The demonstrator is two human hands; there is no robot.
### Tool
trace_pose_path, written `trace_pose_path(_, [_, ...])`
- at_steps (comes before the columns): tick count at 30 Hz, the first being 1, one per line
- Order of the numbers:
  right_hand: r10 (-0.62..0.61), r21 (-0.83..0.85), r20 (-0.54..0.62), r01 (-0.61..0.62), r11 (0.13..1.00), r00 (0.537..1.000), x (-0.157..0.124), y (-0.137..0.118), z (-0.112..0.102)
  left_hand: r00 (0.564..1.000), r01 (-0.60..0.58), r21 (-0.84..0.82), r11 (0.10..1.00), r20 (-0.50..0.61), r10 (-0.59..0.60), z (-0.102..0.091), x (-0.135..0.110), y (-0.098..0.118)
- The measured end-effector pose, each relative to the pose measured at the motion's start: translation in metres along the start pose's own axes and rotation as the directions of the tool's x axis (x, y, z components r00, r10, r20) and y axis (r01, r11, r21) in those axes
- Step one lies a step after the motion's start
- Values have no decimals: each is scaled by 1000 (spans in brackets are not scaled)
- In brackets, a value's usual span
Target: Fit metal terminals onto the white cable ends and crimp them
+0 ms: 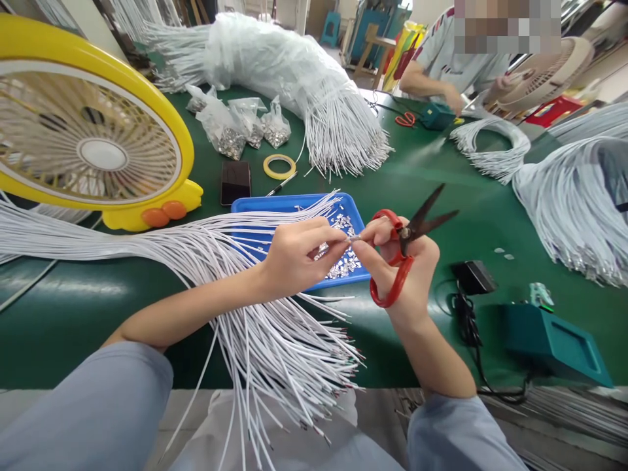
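Note:
Over a blue tray (289, 199) my two hands meet fingertip to fingertip. My left hand (299, 255) pinches something small and thin, perhaps a cable end, mostly hidden by the fingers. Red-handled scissors (407, 235) hang on my right hand (407, 281), blades spread and pointing away to the right. The thumb and forefinger of that hand also pinch the small piece. Small silvery metal pieces (346, 265) lie scattered in the tray. A bundle of white cables (275, 333) runs under my left forearm, its stripped ends fanning over the table edge near my lap.
A yellow fan (184, 131) stands at the left. Behind the tray are a phone (235, 183), a tape roll (279, 167), bags of metal parts (228, 137) and a wrapped cable bundle (275, 59). Right are a teal device (554, 340) and cable coils (574, 203). A person (441, 72) sits opposite.

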State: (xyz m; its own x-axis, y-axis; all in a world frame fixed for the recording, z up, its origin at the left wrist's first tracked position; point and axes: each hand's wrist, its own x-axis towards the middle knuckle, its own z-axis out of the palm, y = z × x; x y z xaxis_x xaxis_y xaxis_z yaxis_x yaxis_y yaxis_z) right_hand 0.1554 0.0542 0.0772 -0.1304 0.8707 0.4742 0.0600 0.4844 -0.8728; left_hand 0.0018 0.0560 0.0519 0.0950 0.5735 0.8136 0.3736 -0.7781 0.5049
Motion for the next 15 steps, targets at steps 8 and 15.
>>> trace_pose_path(8, [-40, 12, 8, 40, 999, 999, 7, 8, -9, 894, 432, -325, 841, 277, -352, -9, 13, 6])
trace_pose_path(15, [-41, 120, 120, 27, 992, 992, 6, 9, -4, 855, 486, -388, 783, 397, -334, -9, 14, 6])
